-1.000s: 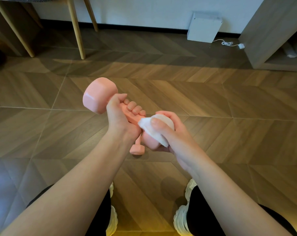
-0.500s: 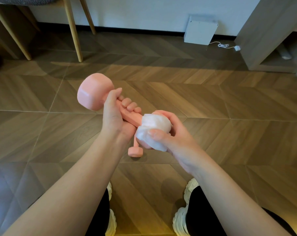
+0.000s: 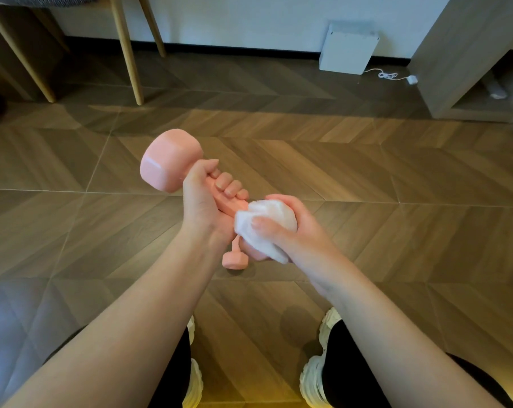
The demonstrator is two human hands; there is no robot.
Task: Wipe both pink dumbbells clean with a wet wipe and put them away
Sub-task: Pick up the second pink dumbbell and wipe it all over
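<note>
My left hand [image 3: 203,206] grips the handle of a pink dumbbell [image 3: 168,160], which is held above the floor with its far head up and to the left. My right hand [image 3: 293,228] wraps a white wet wipe [image 3: 256,231] around the dumbbell's near head, which is mostly hidden under the wipe and fingers. A second pink dumbbell [image 3: 234,259] lies on the floor just below my hands; only one end and a bit of its handle show.
Wooden chair legs [image 3: 128,54] stand at the back left. A white box [image 3: 348,48] leans on the wall, with a white cable [image 3: 392,75] beside it. A grey cabinet [image 3: 455,60] is at the back right. My shoes [image 3: 315,375] are at the bottom.
My right hand has turned the wipe around the near head of the dumbbell, with more fingers now over the top. The left hand keeps its grip on the handle.
</note>
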